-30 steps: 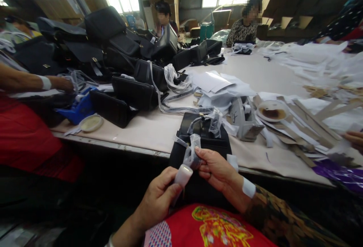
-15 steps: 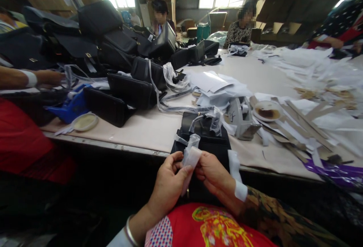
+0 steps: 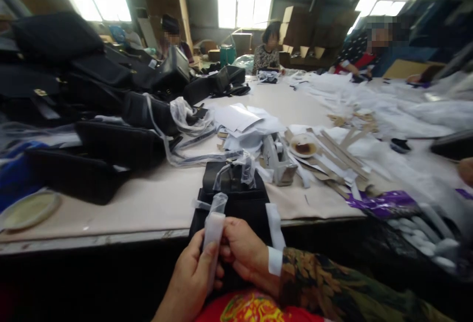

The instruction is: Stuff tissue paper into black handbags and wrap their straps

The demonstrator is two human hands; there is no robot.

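A black bag (image 3: 236, 189) lies at the table's front edge, its handle partly covered in clear plastic. Over its lower part, my left hand (image 3: 194, 272) is closed round a strip of white wrapping (image 3: 213, 231), thumb on top. My right hand (image 3: 246, 248) pinches the same strip at its right side, fingers curled; a white band circles the wrist. Loose white film (image 3: 274, 223) hangs at the bag's right side. The lower part of the bag is mostly hidden behind my hands.
Black bags (image 3: 121, 144) are piled on the left. A grey holder (image 3: 279, 161), white sheets (image 3: 240, 120), a dish with brown contents (image 3: 303, 145) and cardboard strips (image 3: 343, 157) lie beyond my bag. Several people sit around the far side. A hand (image 3: 466, 171) shows at the right edge.
The view has swung to the right, so the table's things appear farther left. The strip stands more upright between my hands, and both hands still hold it. The neighbour's arm on the left is out of view.
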